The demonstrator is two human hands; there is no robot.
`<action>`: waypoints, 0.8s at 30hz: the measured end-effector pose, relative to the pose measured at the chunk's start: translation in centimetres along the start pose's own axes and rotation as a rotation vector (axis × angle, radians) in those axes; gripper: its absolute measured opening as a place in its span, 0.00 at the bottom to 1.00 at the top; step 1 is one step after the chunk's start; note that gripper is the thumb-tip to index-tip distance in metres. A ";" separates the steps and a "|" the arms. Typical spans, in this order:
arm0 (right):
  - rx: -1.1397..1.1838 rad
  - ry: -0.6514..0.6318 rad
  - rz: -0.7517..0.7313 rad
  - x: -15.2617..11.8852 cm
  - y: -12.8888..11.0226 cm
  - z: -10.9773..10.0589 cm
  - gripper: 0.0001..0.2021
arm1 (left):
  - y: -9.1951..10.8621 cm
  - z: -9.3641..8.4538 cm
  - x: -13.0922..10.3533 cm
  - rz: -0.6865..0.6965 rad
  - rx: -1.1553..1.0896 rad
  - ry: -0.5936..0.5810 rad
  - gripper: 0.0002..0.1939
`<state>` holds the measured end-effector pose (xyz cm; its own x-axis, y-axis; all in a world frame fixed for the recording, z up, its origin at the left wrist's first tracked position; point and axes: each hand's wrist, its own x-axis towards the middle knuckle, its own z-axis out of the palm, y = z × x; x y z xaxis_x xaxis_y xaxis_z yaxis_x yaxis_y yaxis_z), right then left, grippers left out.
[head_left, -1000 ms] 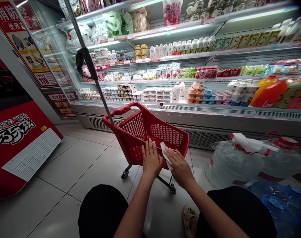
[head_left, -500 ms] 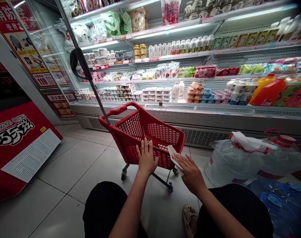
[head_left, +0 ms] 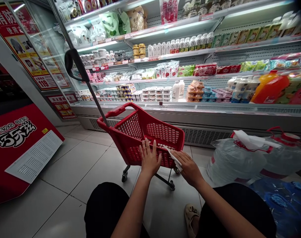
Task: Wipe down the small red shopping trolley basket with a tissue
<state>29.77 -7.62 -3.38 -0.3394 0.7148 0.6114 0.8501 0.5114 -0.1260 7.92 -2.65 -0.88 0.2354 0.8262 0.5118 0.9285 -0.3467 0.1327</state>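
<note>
A red plastic shopping cart (head_left: 162,130) with mesh sides, a long grey pole and small casters stands on the tiled floor in front of me. Its basket is open at the top. My left hand (head_left: 150,160) lies against the near side of the basket, fingers spread and holding nothing. Against the basket's right near corner, my right hand (head_left: 187,167) presses a folded white cloth or tissue (head_left: 174,158), with the fingers over it. Part of the white piece is hidden under the palm.
Behind the cart runs a refrigerated shelf (head_left: 145,109) stocked with yogurt cups, bottles and bags. At right, large bagged water bottles (head_left: 237,158) stand above blue water jugs (head_left: 279,201). A red cabinet (head_left: 41,115) is at left. My knees flank my arms.
My right hand and the white cloth have shifted slightly left along the basket rim. My left hand has moved a little right. The cart has barely changed position.
</note>
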 end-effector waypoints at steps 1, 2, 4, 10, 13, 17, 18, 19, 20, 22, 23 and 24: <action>0.000 0.001 0.004 -0.3 0.1 -0.1 0.32 | -0.1 0.0 0.0 0.006 -0.011 -0.002 0.40; -0.001 0.003 0.010 -0.5 0.0 -0.2 0.31 | -0.2 0.1 0.1 0.010 -0.024 -0.008 0.40; -0.005 0.011 0.024 -0.6 -0.4 -0.1 0.30 | -0.5 0.1 0.4 0.013 -0.042 -0.025 0.39; -0.011 0.001 -0.011 -0.5 -2.5 0.3 0.37 | -1.5 -0.1 1.5 -0.018 -0.020 -0.083 0.34; 0.001 -0.045 -0.117 -0.8 -2.4 -0.2 0.39 | -1.8 -0.4 1.7 -0.063 0.020 -0.067 0.35; -0.015 -0.062 -0.212 -1.4 0.4 -1.0 0.41 | -1.7 -1.0 1.3 -0.099 0.059 -0.066 0.37; -0.028 -0.052 -0.201 -1.6 1.2 -1.1 0.40 | -1.5 -1.1 1.1 -0.101 0.066 -0.066 0.36; -0.041 -0.040 -0.178 -1.7 1.8 -1.1 0.40 | -1.1 -1.1 0.8 -0.095 0.070 -0.067 0.36; -0.052 -0.027 -0.148 -1.7 2.1 -0.9 0.40 | -0.7 -1.0 0.5 -0.082 0.071 -0.067 0.36; -0.063 -0.001 -0.090 -1.6 1.7 -0.4 0.40 | 0.4 -0.6 -0.4 -0.032 0.066 -0.064 0.36; -0.061 0.007 -0.073 -1.5 1.0 -0.1 0.41 | 1.1 -0.4 -0.9 -0.004 0.061 -0.061 0.37; -0.055 0.008 -0.066 -1.4 0.1 0.3 0.41 | 1.6 -0.1 -1.4 0.016 0.057 -0.054 0.37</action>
<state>30.20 -8.40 -4.46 -0.3924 0.6766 0.6231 0.8469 0.5301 -0.0422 9.06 -4.44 -1.28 0.2637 0.8441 0.4668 0.9391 -0.3352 0.0756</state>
